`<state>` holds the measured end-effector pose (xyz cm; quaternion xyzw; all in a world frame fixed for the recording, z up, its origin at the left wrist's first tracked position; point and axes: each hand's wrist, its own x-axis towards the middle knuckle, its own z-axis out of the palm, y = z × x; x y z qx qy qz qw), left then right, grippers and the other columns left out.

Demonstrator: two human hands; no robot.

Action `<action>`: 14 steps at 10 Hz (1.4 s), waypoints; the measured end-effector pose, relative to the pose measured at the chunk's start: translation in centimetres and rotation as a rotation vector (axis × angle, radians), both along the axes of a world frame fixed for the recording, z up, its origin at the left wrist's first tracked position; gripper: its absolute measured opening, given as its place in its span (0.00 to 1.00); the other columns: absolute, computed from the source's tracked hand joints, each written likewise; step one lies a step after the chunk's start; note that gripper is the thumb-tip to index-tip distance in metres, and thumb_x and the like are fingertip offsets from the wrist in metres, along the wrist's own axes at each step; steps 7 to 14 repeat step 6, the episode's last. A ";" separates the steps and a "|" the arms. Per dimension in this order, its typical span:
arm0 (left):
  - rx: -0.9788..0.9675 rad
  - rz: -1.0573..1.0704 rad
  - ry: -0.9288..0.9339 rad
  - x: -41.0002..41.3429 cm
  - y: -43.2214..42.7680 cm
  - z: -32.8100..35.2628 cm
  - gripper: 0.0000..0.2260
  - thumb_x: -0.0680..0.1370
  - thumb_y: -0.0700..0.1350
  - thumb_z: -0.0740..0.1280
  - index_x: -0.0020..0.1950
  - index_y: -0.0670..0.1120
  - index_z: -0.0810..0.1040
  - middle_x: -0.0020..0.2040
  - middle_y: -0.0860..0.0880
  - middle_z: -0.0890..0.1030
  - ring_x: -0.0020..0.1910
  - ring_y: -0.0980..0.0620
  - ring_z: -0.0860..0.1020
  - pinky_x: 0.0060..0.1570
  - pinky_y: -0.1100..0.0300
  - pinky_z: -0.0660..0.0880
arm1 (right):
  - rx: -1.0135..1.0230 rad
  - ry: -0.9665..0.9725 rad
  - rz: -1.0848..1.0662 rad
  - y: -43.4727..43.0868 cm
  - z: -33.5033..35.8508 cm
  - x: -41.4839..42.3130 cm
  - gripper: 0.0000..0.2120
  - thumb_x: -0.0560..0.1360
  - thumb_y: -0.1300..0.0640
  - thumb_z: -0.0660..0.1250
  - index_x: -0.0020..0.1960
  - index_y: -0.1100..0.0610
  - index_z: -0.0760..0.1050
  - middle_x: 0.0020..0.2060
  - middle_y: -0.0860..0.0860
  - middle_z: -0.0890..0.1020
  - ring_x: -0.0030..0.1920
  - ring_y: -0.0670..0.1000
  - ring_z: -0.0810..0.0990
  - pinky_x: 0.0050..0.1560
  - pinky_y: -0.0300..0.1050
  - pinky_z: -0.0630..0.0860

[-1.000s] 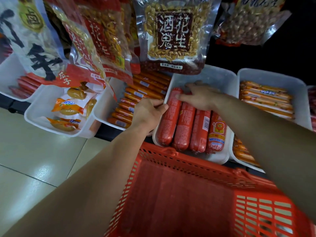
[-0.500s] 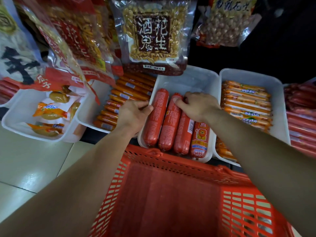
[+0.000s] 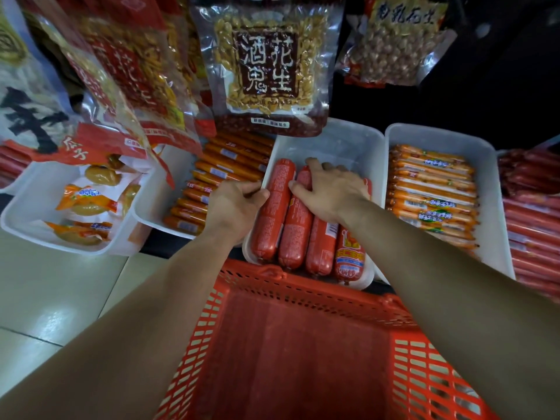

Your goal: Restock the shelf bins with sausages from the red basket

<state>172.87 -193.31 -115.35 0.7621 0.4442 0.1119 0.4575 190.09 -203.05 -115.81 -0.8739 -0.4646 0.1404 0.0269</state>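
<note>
- At 6 o'clock, the red basket (image 3: 424,374) shows no stock in its visible part.
- At 10 o'clock, the left hand (image 3: 233,207) curls its fingers over the white bin (image 3: 348,140) rim.
- The right hand (image 3: 330,192), nearer, clasps the sausages (image 3: 272,213) in the bin, which lie 6-to-12, its thumb wedged between two.
- At 12 o'clock, the peanut bag (image 3: 266,65) reads "酒鬼花生".

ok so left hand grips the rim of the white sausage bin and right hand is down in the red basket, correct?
No. The head view shows the right hand over the thick red sausages in the white bin, fingers curled on them, not in the red basket. The left hand does grip that bin's rim.
</note>
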 end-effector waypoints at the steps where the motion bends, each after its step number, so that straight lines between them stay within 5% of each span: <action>1: -0.010 0.008 -0.009 0.1 0.1 -0.1 0.15 0.81 0.49 0.67 0.65 0.46 0.81 0.57 0.50 0.84 0.53 0.56 0.80 0.43 0.75 0.72 | 0.017 -0.028 0.109 -0.3 -0.3 -0.2 0.36 0.77 0.31 0.49 0.79 0.49 0.52 0.69 0.57 0.71 0.69 0.60 0.69 0.67 0.58 0.66; 3: 0.021 -0.020 0.030 0.1 0.0 0.4 0.10 0.82 0.49 0.65 0.60 0.50 0.83 0.48 0.57 0.83 0.42 0.64 0.78 0.35 0.77 0.70 | -0.081 0.028 0.143 -0.1 0.1 -0.1 0.38 0.76 0.30 0.48 0.80 0.48 0.47 0.73 0.58 0.67 0.73 0.61 0.64 0.73 0.59 0.59; 4: 0.157 -0.150 0.186 0.2 0.0 2.0 0.09 0.82 0.49 0.63 0.49 0.53 0.84 0.42 0.55 0.81 0.44 0.53 0.80 0.36 0.64 0.70 | -0.128 0.035 0.144 -1.3 1.4 -0.9 0.38 0.77 0.30 0.47 0.80 0.47 0.41 0.79 0.55 0.55 0.78 0.60 0.53 0.76 0.60 0.51; 5: 0.263 -0.236 0.304 0.1 -0.6 4.8 0.09 0.80 0.54 0.62 0.47 0.53 0.79 0.45 0.52 0.82 0.48 0.47 0.81 0.41 0.57 0.74 | -0.119 0.012 0.123 -4.3 3.8 -1.6 0.38 0.78 0.31 0.49 0.80 0.48 0.42 0.79 0.54 0.53 0.78 0.59 0.52 0.77 0.60 0.51; 6: 0.274 -0.334 0.382 -0.2 -2.0 9.0 0.23 0.77 0.60 0.61 0.69 0.52 0.74 0.62 0.48 0.80 0.57 0.44 0.79 0.53 0.47 0.78 | -0.157 -0.012 0.100 -8.1 7.2 -1.9 0.38 0.77 0.33 0.53 0.80 0.49 0.46 0.78 0.54 0.56 0.77 0.59 0.55 0.75 0.59 0.54; 14: 0.274 -0.334 0.382 -0.2 -2.0 9.0 0.23 0.77 0.60 0.61 0.69 0.52 0.74 0.62 0.48 0.80 0.57 0.44 0.79 0.53 0.47 0.78 | -0.157 -0.012 0.100 -8.1 7.2 -1.9 0.38 0.77 0.33 0.53 0.80 0.49 0.46 0.78 0.54 0.56 0.77 0.59 0.55 0.75 0.59 0.54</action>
